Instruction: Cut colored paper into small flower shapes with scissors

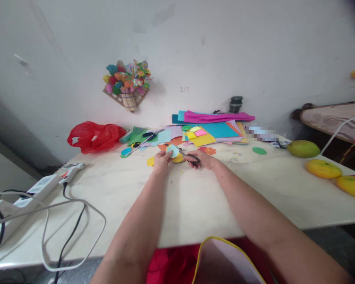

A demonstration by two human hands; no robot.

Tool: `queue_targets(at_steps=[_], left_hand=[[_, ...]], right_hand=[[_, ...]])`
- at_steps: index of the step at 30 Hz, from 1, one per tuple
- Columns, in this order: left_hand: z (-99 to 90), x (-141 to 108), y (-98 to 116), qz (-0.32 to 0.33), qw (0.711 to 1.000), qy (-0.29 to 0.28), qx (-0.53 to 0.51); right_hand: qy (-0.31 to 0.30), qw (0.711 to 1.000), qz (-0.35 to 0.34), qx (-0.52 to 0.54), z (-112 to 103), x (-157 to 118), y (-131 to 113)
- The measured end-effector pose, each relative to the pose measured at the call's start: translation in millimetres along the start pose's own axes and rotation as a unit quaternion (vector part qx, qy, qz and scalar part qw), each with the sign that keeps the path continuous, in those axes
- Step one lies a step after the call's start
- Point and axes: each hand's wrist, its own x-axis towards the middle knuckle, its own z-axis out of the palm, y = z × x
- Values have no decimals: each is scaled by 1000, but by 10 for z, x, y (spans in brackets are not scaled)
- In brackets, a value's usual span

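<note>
Between the fingers of my left hand [162, 161] is a small light blue paper circle [172, 151], held above the table. My right hand [201, 158] grips a pair of scissors [194, 158] by dark handles, and the blades reach left to the circle's edge. Whether the blades are cutting the paper cannot be made out. Yellow paper circles [150, 161] lie beside and beneath my hands. Just behind my right hand sits an orange paper flower [207, 150]. A second pair of scissors [149, 135] lies farther back on the left.
Coloured paper sheets [219, 130] are stacked at the back, near a red plastic bag [96, 137]. A green paper oval [259, 150] and mangoes [323, 169] lie to the right. A power strip [37, 188], a glue gun [72, 172] and looping cables occupy the left side.
</note>
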Motion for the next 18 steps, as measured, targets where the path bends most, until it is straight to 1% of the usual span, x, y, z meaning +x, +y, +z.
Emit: queue_targets(at_steps=[18], left_hand=[[15, -9, 21, -1, 1000, 2, -1]], right_hand=[[-2, 1000, 9, -5, -1, 2, -11]])
